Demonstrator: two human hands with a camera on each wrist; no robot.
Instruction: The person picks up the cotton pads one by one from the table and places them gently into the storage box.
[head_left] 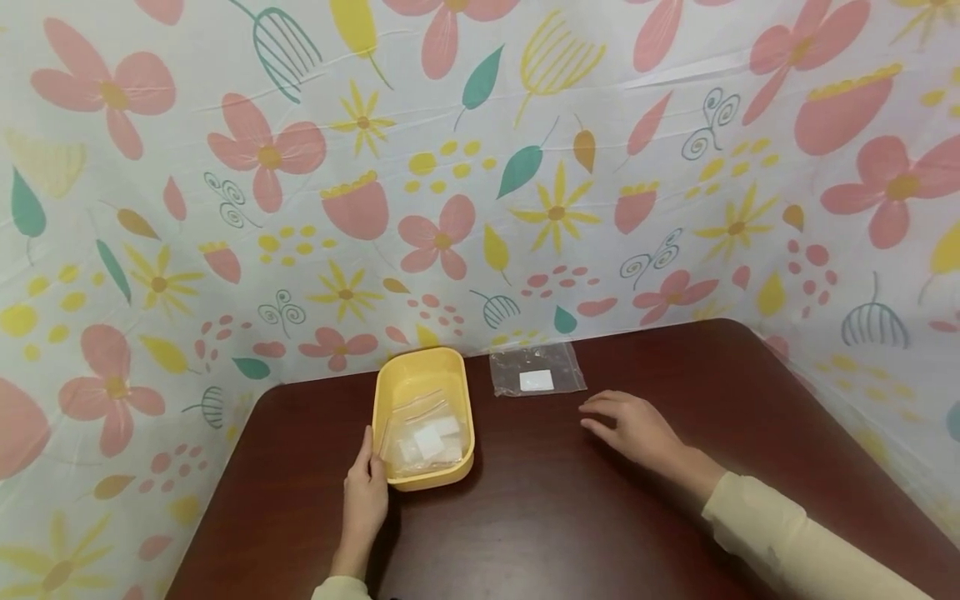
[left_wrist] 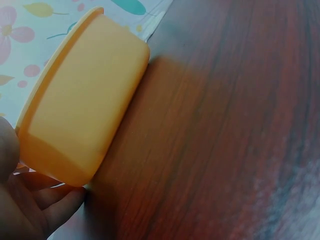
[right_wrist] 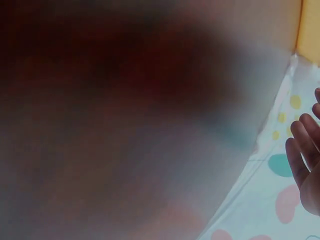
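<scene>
My left hand (head_left: 365, 492) holds a yellow plastic tray (head_left: 384, 390) by its near left corner. In the left wrist view the thumb lies by the tray's rim and the fingers (left_wrist: 65, 207) reach under its end. Inside the tray lie clear zip bags (head_left: 427, 437) with white labels or slips. To the right of the tray, near the table's back edge, lies another clear zip bag (head_left: 536, 371) with a white rectangle on it. My right hand (head_left: 630, 425) is just right of that bag, fingers loosely bent and holding nothing; it shows partly in the right wrist view (right_wrist: 307, 160).
The dark reddish-brown table (head_left: 540, 508) has rounded far corners. A white sheet (head_left: 480, 167) printed with flowers and leaves hangs directly behind it and along both sides.
</scene>
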